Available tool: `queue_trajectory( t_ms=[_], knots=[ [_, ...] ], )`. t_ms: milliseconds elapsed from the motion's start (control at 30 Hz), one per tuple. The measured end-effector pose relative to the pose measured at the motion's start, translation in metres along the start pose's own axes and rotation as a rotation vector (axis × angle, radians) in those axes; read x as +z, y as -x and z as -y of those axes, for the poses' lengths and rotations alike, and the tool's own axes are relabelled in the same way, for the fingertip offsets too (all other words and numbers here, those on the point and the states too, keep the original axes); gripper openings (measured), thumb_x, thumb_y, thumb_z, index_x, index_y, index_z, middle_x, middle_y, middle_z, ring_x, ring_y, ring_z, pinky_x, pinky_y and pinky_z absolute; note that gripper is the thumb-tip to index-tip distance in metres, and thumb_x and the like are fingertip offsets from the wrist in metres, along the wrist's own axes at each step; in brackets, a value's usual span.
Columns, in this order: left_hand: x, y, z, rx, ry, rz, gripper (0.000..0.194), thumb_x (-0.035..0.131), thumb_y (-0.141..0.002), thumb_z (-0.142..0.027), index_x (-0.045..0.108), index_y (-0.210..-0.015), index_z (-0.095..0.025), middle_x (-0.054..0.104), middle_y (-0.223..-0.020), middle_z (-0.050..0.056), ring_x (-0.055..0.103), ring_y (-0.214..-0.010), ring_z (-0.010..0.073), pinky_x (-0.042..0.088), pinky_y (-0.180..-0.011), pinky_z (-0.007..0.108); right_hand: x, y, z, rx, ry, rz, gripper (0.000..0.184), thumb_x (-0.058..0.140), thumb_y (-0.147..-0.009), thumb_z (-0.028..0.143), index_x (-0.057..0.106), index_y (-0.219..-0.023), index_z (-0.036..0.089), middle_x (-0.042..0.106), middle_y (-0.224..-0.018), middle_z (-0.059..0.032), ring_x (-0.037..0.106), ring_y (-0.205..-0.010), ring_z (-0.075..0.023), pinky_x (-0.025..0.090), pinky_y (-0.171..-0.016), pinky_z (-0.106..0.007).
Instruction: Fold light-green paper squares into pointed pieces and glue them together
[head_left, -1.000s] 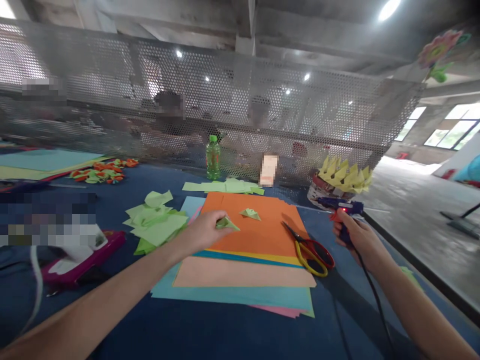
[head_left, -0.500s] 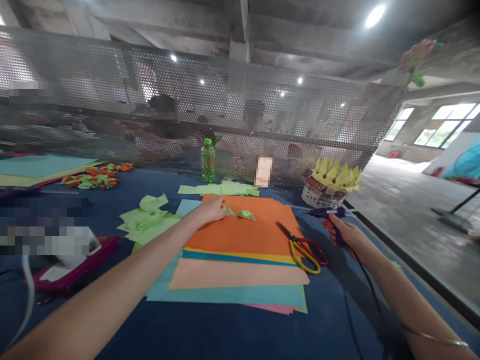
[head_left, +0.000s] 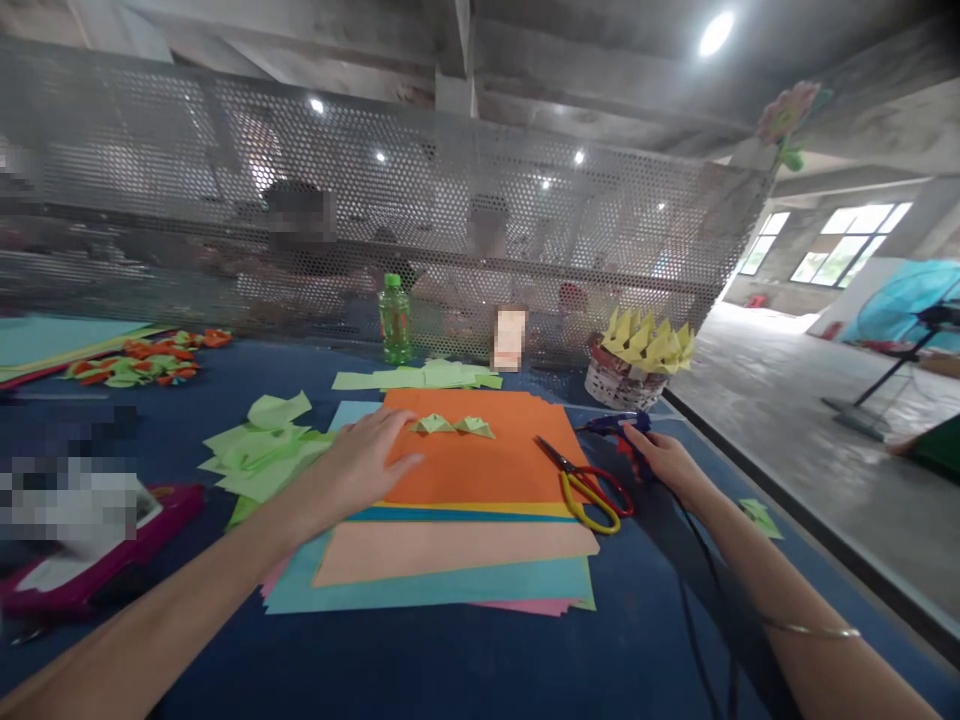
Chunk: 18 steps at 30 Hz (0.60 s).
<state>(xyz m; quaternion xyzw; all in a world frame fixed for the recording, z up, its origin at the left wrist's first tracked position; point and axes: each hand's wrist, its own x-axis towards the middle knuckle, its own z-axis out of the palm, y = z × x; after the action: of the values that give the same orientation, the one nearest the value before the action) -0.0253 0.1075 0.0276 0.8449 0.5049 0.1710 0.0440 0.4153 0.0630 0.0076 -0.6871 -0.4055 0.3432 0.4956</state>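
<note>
My left hand (head_left: 369, 462) is open over the left edge of the orange paper (head_left: 472, 470), thumb apart from the fingers. Just right of its fingertips lie two small folded light green paper pieces (head_left: 433, 425), side by side on the orange sheet. A blue hot glue gun (head_left: 613, 423) with a red trigger is gripped in my right hand (head_left: 670, 462), its nozzle pointing left. Between the hands, scissors (head_left: 590, 497) with one red and one yellow handle lie with their tips on the orange paper.
Light green paper scraps (head_left: 262, 445) lie left. Behind stand a green bottle (head_left: 394, 322) and a basket (head_left: 626, 385) with yellow folded points, before a perforated metal screen (head_left: 450, 230). A magenta object (head_left: 97, 555) is at left; folded paper pieces (head_left: 142, 360) are farther back.
My left hand has drawn back left from the folded green pieces and opened; the left piece now sits flat beside the other. The right hand still holds the glue gun. The view has shifted right.
</note>
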Motion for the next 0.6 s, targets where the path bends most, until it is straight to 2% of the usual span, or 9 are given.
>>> queue_trajectory(
  t_ms=[167, 367, 500, 600],
  knots=[
    [-0.003, 0.032, -0.001, 0.008, 0.008, -0.011, 0.058, 0.046, -0.094, -0.057, 0.048, -0.141, -0.022, 0.053, -0.145, 0.014, 0.049, -0.133, 0.0363, 0.041, -0.105, 0.049, -0.003, -0.001, 0.001, 0.01, -0.015, -0.031, 0.047, 0.064, -0.086, 0.059, 0.066, -0.071, 0.015, 0.063, -0.055, -0.0046, 0.058, -0.047, -0.0151, 0.052, -0.044, -0.025],
    [0.003, 0.043, 0.002, -0.043, 0.011, -0.03, 0.061, 0.045, -0.091, -0.06, 0.051, -0.137, -0.022, 0.056, -0.142, 0.013, 0.048, -0.133, 0.0392, 0.043, -0.103, 0.051, -0.007, -0.005, -0.002, 0.028, -0.027, -0.023, 0.065, 0.04, -0.095, 0.069, 0.067, -0.073, 0.014, 0.07, -0.067, -0.0113, 0.064, -0.056, -0.0177, 0.057, -0.052, -0.026],
    [0.007, 0.046, 0.006, -0.048, 0.023, -0.036, 0.065, 0.043, -0.09, -0.064, 0.051, -0.138, -0.021, 0.056, -0.143, 0.013, 0.049, -0.133, 0.0381, 0.043, -0.104, 0.051, -0.009, -0.008, -0.004, 0.013, 0.032, -0.025, 0.065, 0.039, -0.095, 0.069, 0.068, -0.074, 0.014, 0.07, -0.065, -0.0113, 0.065, -0.057, -0.0188, 0.056, -0.053, -0.026],
    [0.007, 0.05, 0.009, -0.047, 0.017, -0.029, 0.065, 0.044, -0.09, -0.065, 0.051, -0.138, -0.022, 0.056, -0.143, 0.011, 0.05, -0.132, 0.0377, 0.043, -0.104, 0.051, -0.013, -0.01, -0.002, -0.055, 0.114, -0.05, 0.063, 0.042, -0.094, 0.066, 0.069, -0.073, 0.014, 0.068, -0.06, -0.0094, 0.065, -0.056, -0.0194, 0.053, -0.052, -0.026]
  ],
)
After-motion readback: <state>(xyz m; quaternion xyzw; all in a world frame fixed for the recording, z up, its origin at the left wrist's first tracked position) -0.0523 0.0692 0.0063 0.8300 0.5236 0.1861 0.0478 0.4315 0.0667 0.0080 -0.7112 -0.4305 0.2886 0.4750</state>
